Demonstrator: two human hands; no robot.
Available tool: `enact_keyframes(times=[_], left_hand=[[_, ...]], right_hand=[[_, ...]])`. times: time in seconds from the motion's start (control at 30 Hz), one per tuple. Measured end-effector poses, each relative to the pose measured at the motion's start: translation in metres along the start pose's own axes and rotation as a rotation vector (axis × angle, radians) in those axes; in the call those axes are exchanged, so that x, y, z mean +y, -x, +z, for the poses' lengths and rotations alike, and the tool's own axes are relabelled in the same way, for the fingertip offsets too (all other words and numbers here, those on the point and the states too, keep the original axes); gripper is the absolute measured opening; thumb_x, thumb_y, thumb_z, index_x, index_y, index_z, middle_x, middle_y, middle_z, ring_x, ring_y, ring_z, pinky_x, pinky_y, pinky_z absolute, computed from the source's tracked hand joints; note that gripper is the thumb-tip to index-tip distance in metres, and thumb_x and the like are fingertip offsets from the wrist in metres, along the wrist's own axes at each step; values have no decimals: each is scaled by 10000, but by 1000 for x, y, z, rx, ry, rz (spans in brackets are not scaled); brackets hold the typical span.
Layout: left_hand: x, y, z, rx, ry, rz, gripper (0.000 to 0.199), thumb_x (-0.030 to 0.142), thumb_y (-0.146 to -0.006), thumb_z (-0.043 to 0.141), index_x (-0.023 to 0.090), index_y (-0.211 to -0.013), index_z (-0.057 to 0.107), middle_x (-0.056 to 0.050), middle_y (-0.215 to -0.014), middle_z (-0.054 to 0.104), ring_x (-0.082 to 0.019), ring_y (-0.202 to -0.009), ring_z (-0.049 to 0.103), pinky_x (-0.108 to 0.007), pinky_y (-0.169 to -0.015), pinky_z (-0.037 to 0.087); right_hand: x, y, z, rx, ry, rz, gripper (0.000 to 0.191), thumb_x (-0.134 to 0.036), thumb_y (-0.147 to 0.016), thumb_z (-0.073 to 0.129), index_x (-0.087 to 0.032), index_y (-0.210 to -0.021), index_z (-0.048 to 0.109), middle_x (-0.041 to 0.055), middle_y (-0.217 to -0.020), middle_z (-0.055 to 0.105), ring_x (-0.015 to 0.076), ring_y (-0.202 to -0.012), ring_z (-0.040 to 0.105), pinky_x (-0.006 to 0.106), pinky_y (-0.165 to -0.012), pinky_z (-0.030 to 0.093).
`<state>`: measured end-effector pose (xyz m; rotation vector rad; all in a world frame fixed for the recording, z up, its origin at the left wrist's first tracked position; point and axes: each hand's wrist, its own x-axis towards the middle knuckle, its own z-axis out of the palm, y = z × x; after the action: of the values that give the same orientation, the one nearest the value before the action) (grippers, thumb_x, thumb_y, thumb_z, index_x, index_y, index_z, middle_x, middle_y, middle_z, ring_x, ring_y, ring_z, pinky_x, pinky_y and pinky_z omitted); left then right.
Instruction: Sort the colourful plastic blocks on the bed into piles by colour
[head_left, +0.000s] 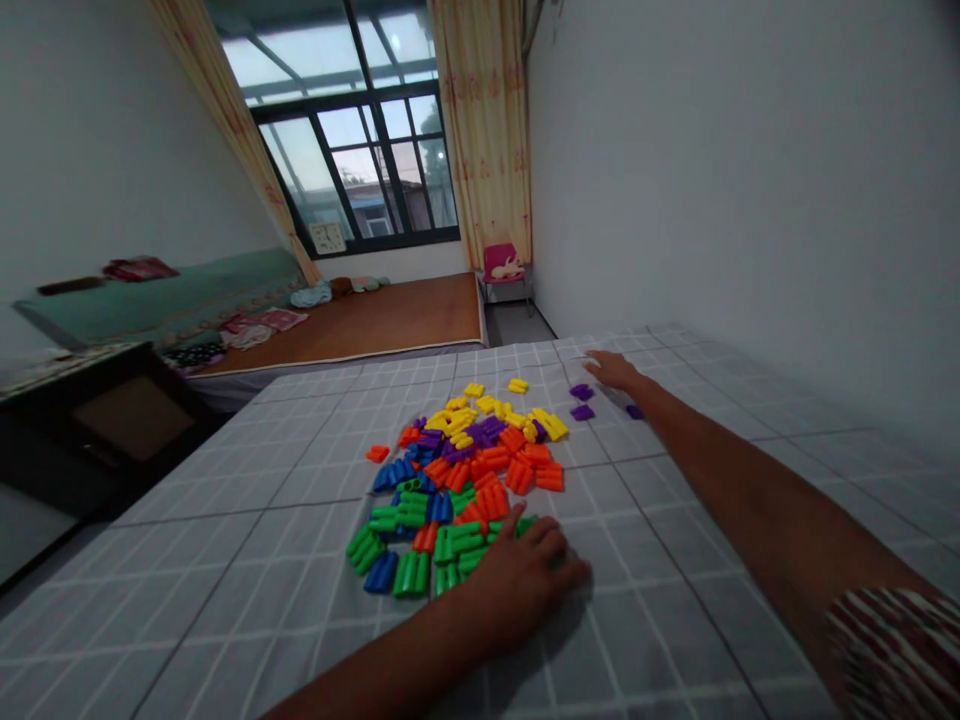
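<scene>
taking the heap as the dial's centre and the window (367, 160) as twelve, the plastic blocks (457, 470) lie in a loose oval on the checked cloth (225, 570). yellow blocks (551, 425) sit along its twelve-to-one rim, orange blocks (491, 500) fill three o'clock, green blocks (411, 575) run from five to seven, and blue blocks (394, 474) show mostly at nine. a lone orange block (377, 454) lies just off the ten o'clock edge. at two o'clock, purple blocks (582, 411) rest apart from the heap.

a broad stretch of cloth spreads from seven to ten, as far as the table's slanting side near the dark cabinet (105, 420). another wide stretch runs between the heap and the pale wall (720, 200) at three. the table's far edge crosses at twelve, with the bed (405, 315) beyond it.

the left forearm rises from six o'clock, and the left hand (525, 580) is at five, back upward, over the heap's green border. its fingers are parted and gently bent, more spread than closed; its underside is hidden.

the right arm stretches long from four o'clock, its forearm close beside one purple block. the right hand (611, 370) is just past the purple blocks, low over the cloth, fingers pointing toward ten; i cannot tell whether it grips anything.
</scene>
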<state>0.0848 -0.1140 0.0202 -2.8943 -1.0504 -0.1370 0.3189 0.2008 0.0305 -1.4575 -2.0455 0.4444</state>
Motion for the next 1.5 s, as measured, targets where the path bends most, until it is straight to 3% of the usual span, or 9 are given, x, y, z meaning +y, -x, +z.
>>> enact_keyframes(times=[0.1, 0.23, 0.4, 0.53, 0.63, 0.73, 0.87, 1.1, 1.5], left_hand=[[-16, 9, -1, -15, -43, -96, 277, 291, -964, 447, 284, -1216, 560, -62, -1031, 608, -227, -1139, 517, -522, -1085, 300], [-43, 28, -7, -28, -79, -258, 215, 261, -933, 493, 269, -1110, 614, -70, -1015, 615, -240, -1068, 541, -557, -1047, 317], [-60, 33, -15, 45, -59, -356, 197, 302, -902, 538, 266, -1061, 649, -76, -1149, 605, -266, -1165, 503, -535, -1038, 323], [-49, -1, -5, 82, -46, -189, 332, 369, -928, 496, 306, -1246, 569, -46, -1331, 544, -256, -1299, 411, -484, -1072, 300], [-41, -33, 11, 54, -52, -5, 377, 410, -941, 465, 300, -1296, 531, -46, -1404, 494, -260, -1338, 370, -487, -1104, 248], [-44, -49, 22, 64, -58, 46, 353, 387, -965, 418, 294, -1285, 535, -52, -1311, 552, -243, -1307, 395, -481, -1109, 225], [-60, -39, 20, 80, -93, -39, 292, 318, -960, 429, 261, -1201, 585, -64, -1187, 595, -236, -1220, 452, -495, -1087, 230], [-87, 25, 5, 42, -127, -194, 263, 281, -941, 451, 229, -1127, 629, -75, -1101, 619, -236, -1124, 498, -498, -1087, 221], [-144, 134, -12, 94, -87, -353, 247, 308, -933, 464, 234, -1017, 684, -43, -1071, 654, -202, -1041, 566, -456, -1103, 227]], right_hand=[[13, 10, 2, -126, 69, -4, 476, -530, -894, 479, -175, -1130, 691, 144, -1253, 647, 293, -1202, 556, 511, -1082, 347], [-2, 40, 17, -291, -108, -199, 553, -579, -928, 367, -196, -1156, 693, 140, -1169, 687, 267, -1114, 614, 433, -1005, 447], [9, 71, -6, -129, -74, -14, 616, -534, -973, 183, -237, -1285, 622, 113, -1157, 692, 268, -1161, 589, 442, -998, 450], [43, 92, -17, -35, 211, 225, 609, -520, -973, 202, -196, -1208, 660, 153, -1229, 655, 312, -1150, 584, 482, -1003, 426], [39, 105, 2, -26, 311, 249, 568, -500, -968, 231, -202, -1201, 655, 148, -1298, 615, 354, -1208, 530, 554, -1001, 399], [5, 106, 36, -64, 202, 94, 520, -452, -972, 240, -225, -1208, 645, 108, -1295, 622, 300, -1253, 499, 498, -1047, 377], [-54, 95, 83, -73, -43, -134, 514, -449, -963, 243, -207, -1168, 648, 93, -1287, 613, 224, -1265, 487, 398, -1098, 347], [-127, 83, 140, -85, -359, -167, 452, -456, -913, 323, -206, -1104, 648, 92, -1261, 623, 225, -1223, 520, 413, -1104, 343], [-246, 68, 226, -159, -537, -230, 348, -327, -875, 360, -205, -937, 680, 63, -1126, 680, 197, -1131, 574, 364, -1058, 377]])
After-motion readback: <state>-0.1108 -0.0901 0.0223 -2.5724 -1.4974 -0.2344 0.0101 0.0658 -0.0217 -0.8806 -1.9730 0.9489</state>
